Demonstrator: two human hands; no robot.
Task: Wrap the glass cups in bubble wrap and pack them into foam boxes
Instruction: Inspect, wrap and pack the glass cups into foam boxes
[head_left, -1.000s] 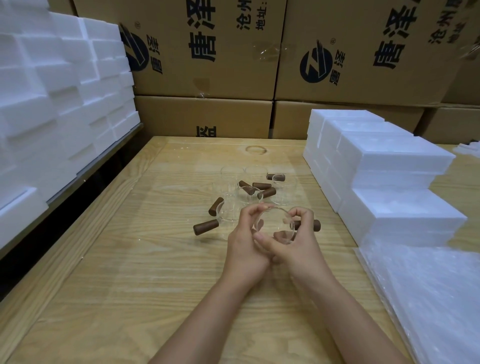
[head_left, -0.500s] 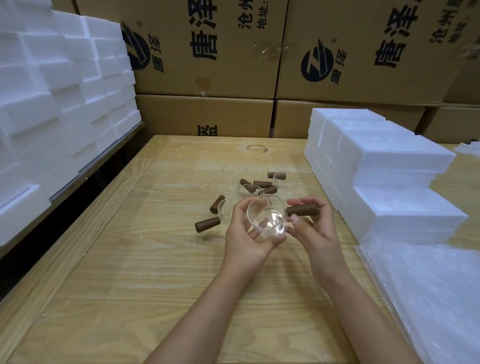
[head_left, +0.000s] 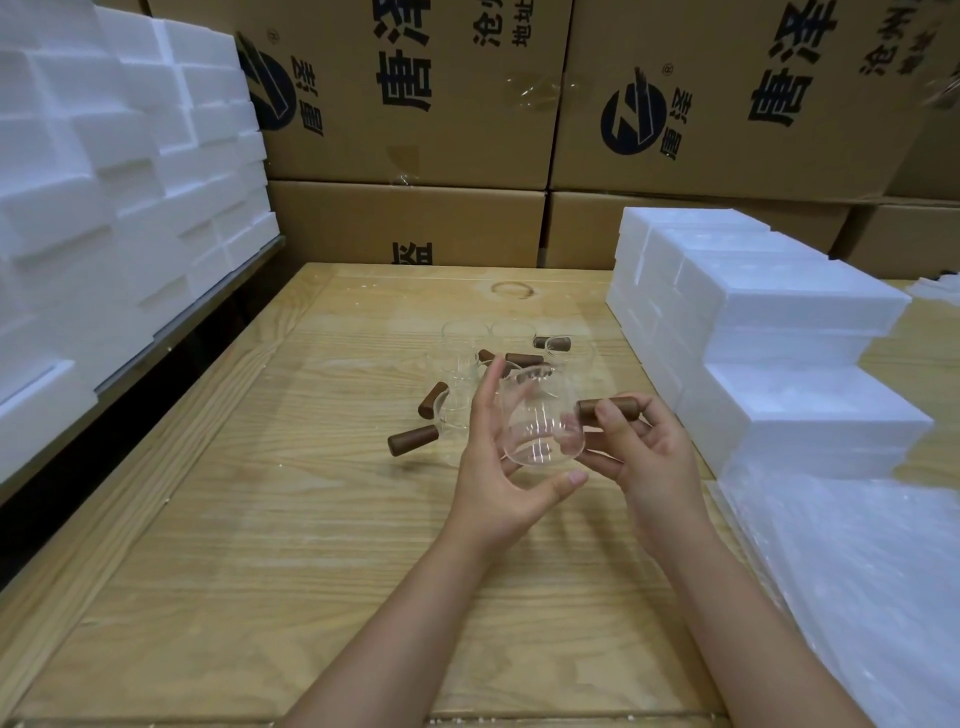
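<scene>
Right hand (head_left: 644, 457): pinches wooden handle (head_left: 608, 408).
Left hand (head_left: 493, 467): spread, cradling glass cup (head_left: 535, 421).
Method: I would support the base, then lower it centrally onto bubble wrap (head_left: 857, 571).

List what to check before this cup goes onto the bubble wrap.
1. Grip on cup: ok, right hand pinches its handle.
2. Steadying by left hand: cannot tell, it is open beside the glass.
3. Clearance from other cups: ok, the held one is lifted, apart from them.
4. Reach to bubble wrap: ok, lies flat at the right.
5. Open foam boxes: cannot tell, only stacked outsides show.
</scene>
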